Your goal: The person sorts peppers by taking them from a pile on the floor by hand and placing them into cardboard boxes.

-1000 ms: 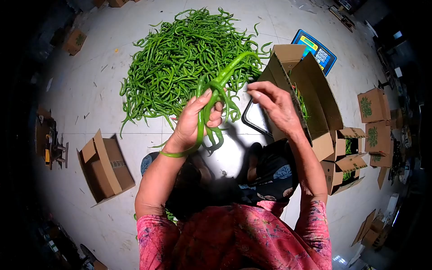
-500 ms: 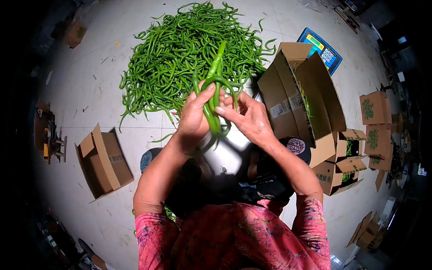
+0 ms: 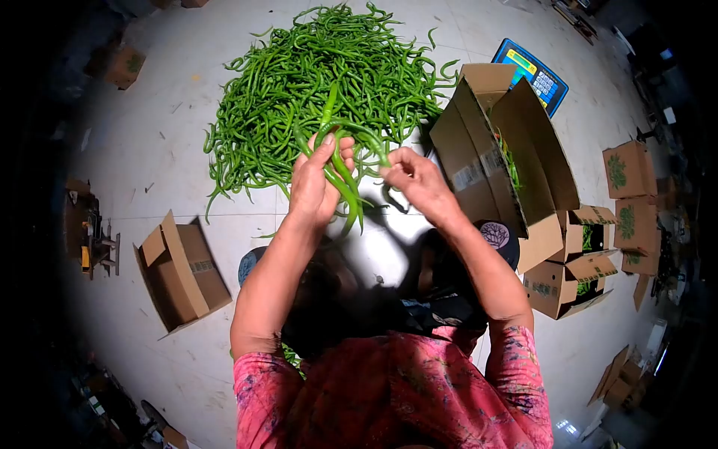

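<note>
Several long green chili peppers (image 3: pixel 344 183) lie across my left hand (image 3: pixel 315 179), which is closed around them with the thumb on top. One lighter pepper (image 3: pixel 329 105) points up and away from that grip. A curved pepper (image 3: pixel 369 138) arches from the left hand toward my right hand (image 3: pixel 420 185), whose thumb and fingers pinch at its end. Below the right fingers is a dark curved shape that I cannot make out. Just beyond both hands a large heap of green chili peppers (image 3: pixel 299 90) spreads over the floor.
A tall cardboard box (image 3: pixel 479 150) with some peppers inside stands at the right, a blue digital scale (image 3: pixel 535 75) behind it. Smaller boxes holding peppers (image 3: pixel 550 288) are farther right, near stacked cartons (image 3: pixel 634 224). An open box (image 3: pixel 176 280) sits on the left.
My right hand has moved slightly right, away from the left, drawing out the end of one pepper. My left hand has shifted a little left with its bunch.
</note>
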Demonstrator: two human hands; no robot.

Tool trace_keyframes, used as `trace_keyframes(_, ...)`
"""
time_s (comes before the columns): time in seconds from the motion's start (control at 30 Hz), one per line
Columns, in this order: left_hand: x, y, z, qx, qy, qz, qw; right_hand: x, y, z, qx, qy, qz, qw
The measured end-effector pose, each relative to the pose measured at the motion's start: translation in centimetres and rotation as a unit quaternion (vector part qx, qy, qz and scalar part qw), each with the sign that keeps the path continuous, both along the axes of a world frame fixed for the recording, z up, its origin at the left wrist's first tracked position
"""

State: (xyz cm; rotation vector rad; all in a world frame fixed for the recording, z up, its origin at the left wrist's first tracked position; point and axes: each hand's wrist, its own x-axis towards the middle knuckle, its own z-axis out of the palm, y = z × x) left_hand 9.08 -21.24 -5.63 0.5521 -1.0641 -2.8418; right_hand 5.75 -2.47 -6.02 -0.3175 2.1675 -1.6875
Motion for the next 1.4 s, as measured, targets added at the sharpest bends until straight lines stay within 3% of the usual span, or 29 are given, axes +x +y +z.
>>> trace_keyframes(0.13,-0.4,-0.9,0.2,0.057,0.038,-0.002,0.998,-1.6,1.7,1.1,-0.186,-0.162,-0.021,0.969)
trace_keyframes(0.23,-0.6,-0.5,0.7,0.079,0.042,-0.011,0.996,-0.7,1.2,2.4,-0.270,-0.175,-0.028,0.947)
trace_keyframes(0.3,-0.7,0.1,0.7,0.093,0.048,-0.016,0.994,-0.1,0.9,2.3,-0.238,-0.111,0.029,0.964)
trace_keyframes(0.6,-1.1,0.2,0.3,0.126,0.076,-0.015,0.989,0.0,0.4,0.4,-0.283,-0.158,0.016,0.946)
trace_keyframes(0.8,-0.8,1.9,0.4,0.124,0.075,-0.052,0.988,1.5,-1.7,-1.0,-0.151,-0.067,0.049,0.985)
trace_keyframes(0.83,-0.8,2.1,0.5,0.108,0.073,-0.049,0.990,1.7,-2.0,-0.9,-0.118,-0.029,0.032,0.992)
trace_keyframes(1.03,-0.7,0.7,2.0,-0.070,0.013,-0.030,0.997,1.1,-0.4,1.7,-0.156,-0.140,-0.036,0.977)
trace_keyframes(1.2,-0.3,-0.6,1.8,-0.070,0.011,-0.054,0.996,-0.8,1.2,0.2,-0.223,-0.195,-0.112,0.948)
trace_keyframes(1.3,-0.1,-0.6,1.9,-0.064,0.081,-0.101,0.989,-1.8,2.1,0.6,-0.318,-0.216,-0.166,0.908)
trace_keyframes(1.33,0.1,0.0,2.3,-0.098,0.070,-0.090,0.989,-2.2,2.4,1.0,-0.350,-0.231,-0.170,0.892)
trace_keyframes(1.4,0.6,0.7,3.0,-0.291,0.082,-0.095,0.949,-2.3,2.6,1.8,-0.372,-0.223,-0.145,0.889)
